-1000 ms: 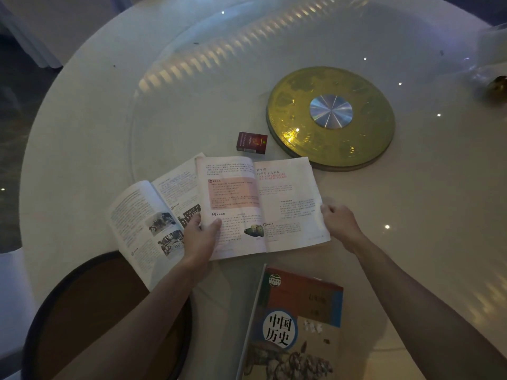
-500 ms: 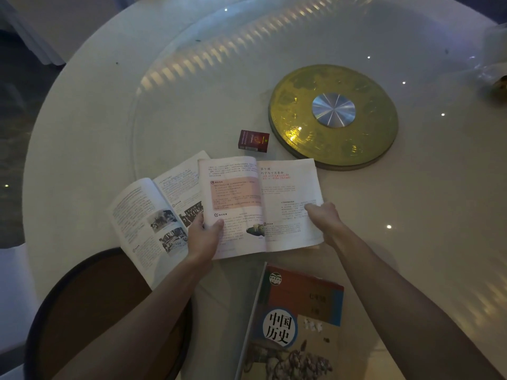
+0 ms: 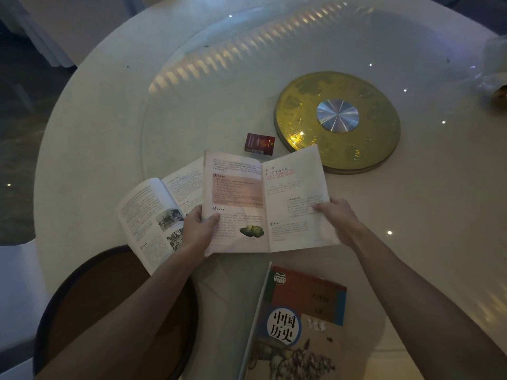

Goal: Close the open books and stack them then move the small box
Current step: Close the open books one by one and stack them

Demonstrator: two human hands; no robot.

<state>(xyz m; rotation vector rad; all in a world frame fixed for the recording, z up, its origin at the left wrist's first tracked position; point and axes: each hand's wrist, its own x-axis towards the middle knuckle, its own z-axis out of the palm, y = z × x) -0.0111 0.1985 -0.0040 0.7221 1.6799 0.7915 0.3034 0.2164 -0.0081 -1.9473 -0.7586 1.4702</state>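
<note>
An open book with a pink panel [image 3: 247, 204] lies in the middle of the round white table. My left hand [image 3: 199, 229] grips its left edge, thumb on the page. My right hand [image 3: 336, 218] holds the right-hand pages, which are raised off the table. A second open book [image 3: 153, 212] lies partly under it to the left. A closed history book [image 3: 296, 325] with a red and blue cover lies near me. The small dark red box [image 3: 259, 144] sits just beyond the open book.
A gold turntable disc [image 3: 356, 149] with a silver hub rests on the glass at the right, its near edge behind the lifted pages. A dark round stool or tray [image 3: 82, 303] sits at the table's near-left edge. Clear items [image 3: 491, 75] stand far right.
My right hand has lifted the right-hand pages of the middle book up and toward the left. My left hand has tightened on the book's left edge.
</note>
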